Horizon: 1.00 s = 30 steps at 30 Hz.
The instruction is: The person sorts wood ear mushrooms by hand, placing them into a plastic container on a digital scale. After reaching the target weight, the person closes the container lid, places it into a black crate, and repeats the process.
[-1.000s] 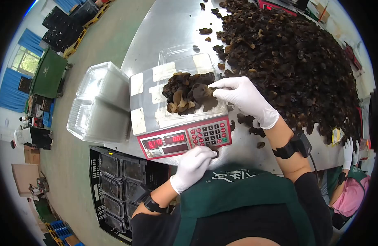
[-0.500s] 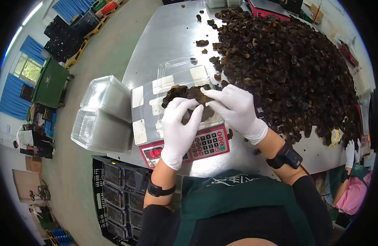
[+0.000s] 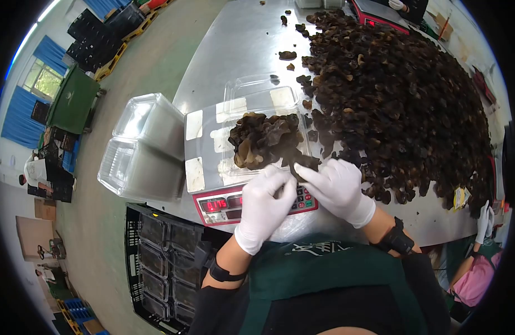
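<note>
Scale point(image 3: 252, 198) under both hands point(image 3: 263, 206), mushroom heap point(image 3: 402, 95) beside, lidded containers point(image 3: 143, 145) left.

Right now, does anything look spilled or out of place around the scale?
A few loose mushroom pieces lie scattered on the bare metal table, apart from the big pile. One piece hangs over the front edge of the clear tray on the scale.

One scale point(image 3: 252, 167) near the bench's front edge, two stacks of clear boxes point(image 3: 143, 148) at its left edge, two gloved hands point(image 3: 299, 192), one crate point(image 3: 162, 259).
</note>
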### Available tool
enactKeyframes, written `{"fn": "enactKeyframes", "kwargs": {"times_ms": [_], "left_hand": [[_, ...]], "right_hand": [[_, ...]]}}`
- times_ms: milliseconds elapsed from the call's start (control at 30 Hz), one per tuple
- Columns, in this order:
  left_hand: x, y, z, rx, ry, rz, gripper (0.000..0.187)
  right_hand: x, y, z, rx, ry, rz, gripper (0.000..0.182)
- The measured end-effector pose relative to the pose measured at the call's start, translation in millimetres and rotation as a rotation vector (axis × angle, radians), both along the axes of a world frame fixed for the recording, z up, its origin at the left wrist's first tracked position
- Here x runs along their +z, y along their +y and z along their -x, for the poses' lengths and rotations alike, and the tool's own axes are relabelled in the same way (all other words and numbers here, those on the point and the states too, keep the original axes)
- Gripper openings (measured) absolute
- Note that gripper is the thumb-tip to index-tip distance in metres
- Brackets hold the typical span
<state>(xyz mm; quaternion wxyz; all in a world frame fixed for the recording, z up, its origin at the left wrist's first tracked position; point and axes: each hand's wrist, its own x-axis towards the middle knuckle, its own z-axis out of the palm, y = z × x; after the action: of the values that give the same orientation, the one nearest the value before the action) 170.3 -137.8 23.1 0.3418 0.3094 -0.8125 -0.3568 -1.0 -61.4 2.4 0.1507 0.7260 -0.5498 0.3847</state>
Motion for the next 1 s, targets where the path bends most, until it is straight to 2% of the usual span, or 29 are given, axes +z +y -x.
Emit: {"fn": "enactKeyframes", "kwargs": {"times_ms": [133,200,267,367,433,500,633,667,733,800,867,967,1000], "left_hand": [[-10,12,-4,-0.023,-0.061,0.167,0.005],[-9,13,-6,-0.02,-0.088,0.247,0.006],[-2,13,-7,0.068,-0.118,0.441,0.009],[5,15,-13,0.127,-0.168,0.432,0.009],[3,19,-16,0.088,-0.086,0.278,0.007],[-3,24,-23,0.041,-0.11,0.258,0.006],[-18,33,-58,-0.049,-0.227,0.028,0.004],[-17,29,-71,-0.004,-0.232,-0.021,0.005],[-11,12,-103,0.124,-0.265,-0.045,0.006],[-1,-10,-130,0.367,-0.247,0.064,0.008],[9,-36,-152,0.589,-0.307,0.268,0.018],[27,-71,-155,0.736,-0.506,0.484,0.033],[29,-86,-149,0.751,-0.473,0.46,0.032]], "right_hand": [[-1,19,3,0.031,0.133,-0.063,0.045],[-1,13,6,0.044,0.113,-0.046,0.045],[4,3,9,0.033,0.108,-0.042,0.043],[13,-22,9,0.038,0.026,0.05,0.041],[15,-41,8,0.032,0.067,-0.039,0.033],[9,-52,8,0.043,0.051,-0.126,0.031],[32,-26,18,-0.004,-0.295,-0.217,0.037],[29,-13,32,-0.071,-0.309,-0.223,0.038],[29,26,64,-0.303,-0.449,-0.364,0.03],[21,73,101,-0.536,-0.462,-0.39,0.02],[-6,140,152,-0.742,-0.516,-0.407,0.017],[-39,232,193,-1.025,-0.501,-0.492,0.02],[-50,254,200,-1.087,-0.515,-0.508,0.02]]}}
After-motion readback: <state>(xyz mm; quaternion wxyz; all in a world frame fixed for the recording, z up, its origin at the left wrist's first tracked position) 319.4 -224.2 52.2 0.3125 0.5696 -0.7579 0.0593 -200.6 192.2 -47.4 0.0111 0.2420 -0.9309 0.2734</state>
